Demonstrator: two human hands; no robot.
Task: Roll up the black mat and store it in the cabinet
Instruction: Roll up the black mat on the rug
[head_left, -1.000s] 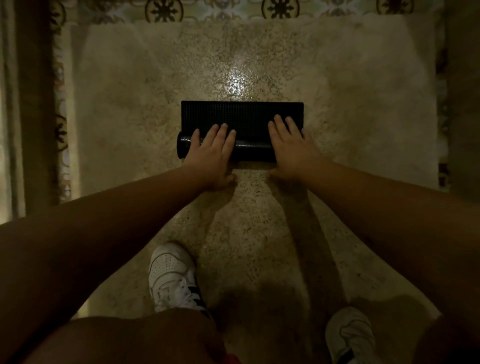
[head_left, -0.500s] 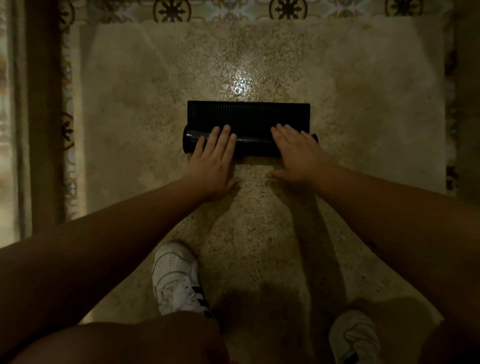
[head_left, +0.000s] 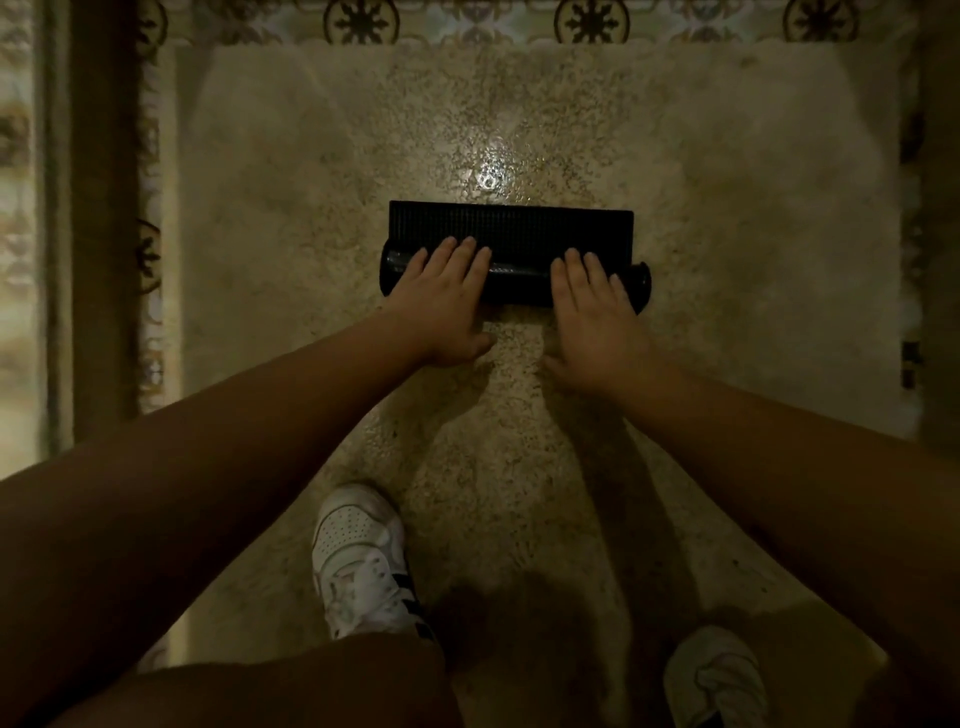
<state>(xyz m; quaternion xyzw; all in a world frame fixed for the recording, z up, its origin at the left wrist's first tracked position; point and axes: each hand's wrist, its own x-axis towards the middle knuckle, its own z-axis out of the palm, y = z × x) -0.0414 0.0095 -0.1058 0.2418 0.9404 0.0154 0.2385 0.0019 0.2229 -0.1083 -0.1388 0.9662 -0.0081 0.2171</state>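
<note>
Two hands: the left hand (head_left: 441, 306) and the right hand (head_left: 597, 312) both lie flat, palm down, on the rolled part of the black mat (head_left: 511, 244); fingers (head_left: 470, 254) are stretched out and close together, pressing rather than gripping.
Mat's place: on the speckled stone floor (head_left: 311, 208), ahead of the white sneaker (head_left: 358, 556), just below a bright glint of light.
Roll so far: mostly done, I'd say; only a short flat strip lies beyond the roll.
Long axis: runs left to right across the view, square to the arms; the free edge faces away from the person.
Roll ends: the right end pokes out past the flat strip, so the coil looks slightly skewed.
Risk, skew: uneven pushing could make the roll cone further and telescope.
Risk, spring-back: lifting the flat palms without closing round it could let the coil loosen.
Cabinet: not in sight.
</note>
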